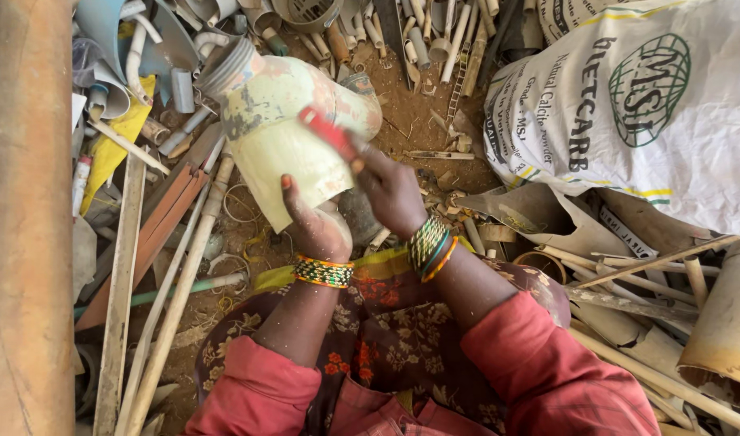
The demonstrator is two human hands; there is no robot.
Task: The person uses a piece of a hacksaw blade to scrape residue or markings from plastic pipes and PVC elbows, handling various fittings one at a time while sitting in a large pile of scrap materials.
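Both hands clamped: left hand (317, 226) under pale jar (293, 133), right hand (390, 190) gripping red tool (331, 133).

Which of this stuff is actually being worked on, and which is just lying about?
In use: left hand gripping pale plastic jar; right hand holding red tool against it.

Lying about: white sack, pipe scraps, wooden sticks, rusty pipe.

both bangled wrists raised, left hand (317, 222) and right hand (390, 190) curled closed, fingers gripping.
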